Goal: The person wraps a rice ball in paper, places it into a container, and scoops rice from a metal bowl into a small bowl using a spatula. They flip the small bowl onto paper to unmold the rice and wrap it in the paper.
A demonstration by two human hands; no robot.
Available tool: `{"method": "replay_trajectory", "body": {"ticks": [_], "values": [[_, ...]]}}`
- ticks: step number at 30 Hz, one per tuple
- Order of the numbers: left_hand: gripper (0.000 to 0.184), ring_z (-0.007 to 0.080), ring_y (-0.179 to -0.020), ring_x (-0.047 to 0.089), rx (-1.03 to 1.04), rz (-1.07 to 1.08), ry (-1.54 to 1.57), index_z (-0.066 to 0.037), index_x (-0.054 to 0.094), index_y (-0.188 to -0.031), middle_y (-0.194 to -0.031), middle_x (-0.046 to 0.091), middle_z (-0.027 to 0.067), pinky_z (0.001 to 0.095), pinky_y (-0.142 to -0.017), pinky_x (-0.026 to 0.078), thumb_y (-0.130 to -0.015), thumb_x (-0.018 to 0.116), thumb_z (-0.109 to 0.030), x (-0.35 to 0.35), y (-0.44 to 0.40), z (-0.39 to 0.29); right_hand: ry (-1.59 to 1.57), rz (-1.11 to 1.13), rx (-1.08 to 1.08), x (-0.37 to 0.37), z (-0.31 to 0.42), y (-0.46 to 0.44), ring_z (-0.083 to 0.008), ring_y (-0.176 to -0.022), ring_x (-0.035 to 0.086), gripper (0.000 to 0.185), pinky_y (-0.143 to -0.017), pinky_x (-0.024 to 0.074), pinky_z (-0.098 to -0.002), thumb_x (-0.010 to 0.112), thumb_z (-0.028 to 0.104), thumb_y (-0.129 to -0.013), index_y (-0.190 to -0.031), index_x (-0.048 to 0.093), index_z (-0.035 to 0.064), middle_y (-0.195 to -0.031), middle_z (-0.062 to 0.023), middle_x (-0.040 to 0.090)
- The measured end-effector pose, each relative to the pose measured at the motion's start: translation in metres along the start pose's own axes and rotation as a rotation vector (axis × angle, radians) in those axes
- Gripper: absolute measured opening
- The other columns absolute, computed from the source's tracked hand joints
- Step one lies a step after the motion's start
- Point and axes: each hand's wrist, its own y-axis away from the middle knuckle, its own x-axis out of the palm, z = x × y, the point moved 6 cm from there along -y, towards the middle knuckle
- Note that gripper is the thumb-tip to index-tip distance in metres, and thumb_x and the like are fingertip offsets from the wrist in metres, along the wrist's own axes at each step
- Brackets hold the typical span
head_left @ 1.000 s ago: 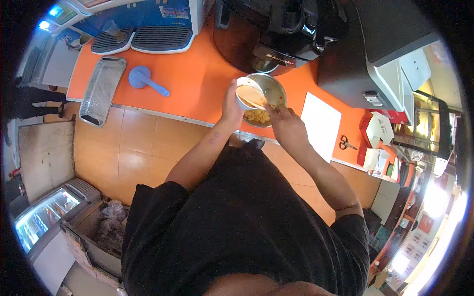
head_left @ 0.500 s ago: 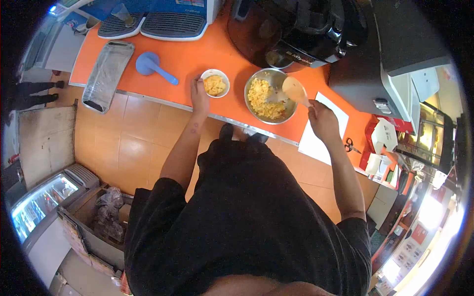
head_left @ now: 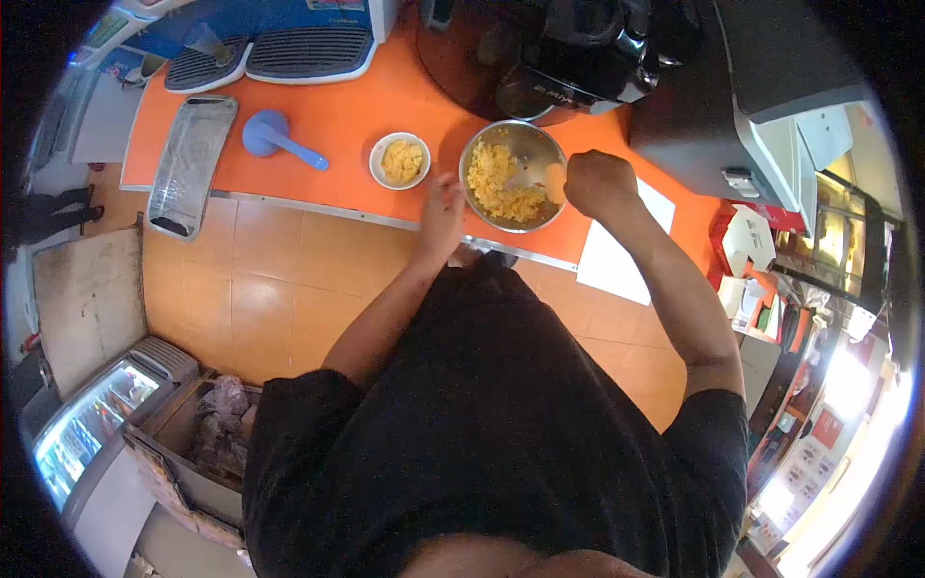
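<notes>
A metal bowl (head_left: 549, 214) with yellow rice stands near the counter's front edge. My right hand (head_left: 599, 185) is closed on the handle of a wooden paddle (head_left: 556, 183), whose blade is at the bowl's right side. Just left of the metal bowl is my left hand (head_left: 443, 212), apart from the white bowl, its fingers blurred and partly spread with nothing between them. The white bowl (head_left: 374, 166) holds yellow rice and rests on the orange counter (head_left: 328, 116).
A blue utensil (head_left: 275, 138) and a long metal tray (head_left: 193, 164) lie to the left. A black cooker (head_left: 568, 58) stands behind the metal bowl. White paper (head_left: 617, 260) lies at the right, with a red-and-white box (head_left: 747, 239) beyond it.
The white bowl was tilted in my left hand over the metal bowl, then set on the counter and released. My left hand has moved right. The paddle is now lower in the metal bowl.
</notes>
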Motion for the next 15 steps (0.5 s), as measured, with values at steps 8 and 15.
{"method": "replay_trajectory", "body": {"ticks": [8,15], "values": [[0.014,0.0249,-0.076,0.064,0.191,0.304,-0.394,-0.003,0.046,-0.102,-0.087,0.057,0.0124,0.0367,-0.063,0.055,-0.094,0.054,-0.009,0.028,-0.028,0.023,-0.268,-0.006,-0.079,0.090,-0.025,-0.001,-0.0320,-0.092,0.067,0.029,-0.082,0.0536,-0.0458,0.059,0.030,-0.085,-0.103,0.067,0.0094,-0.097,-0.0129,0.069],[0.013,0.0306,-0.076,0.063,0.043,0.335,-0.260,-0.003,0.045,-0.096,-0.082,0.056,0.0138,0.0415,-0.068,0.048,-0.092,0.056,-0.008,0.039,-0.009,-0.001,-0.081,-0.455,-0.065,0.076,-0.028,0.032,-0.0227,-0.074,0.066,0.009,-0.061,0.0538,-0.0369,0.059,0.017,-0.084,-0.084,0.063,0.0085,-0.077,-0.0078,0.066]]}}
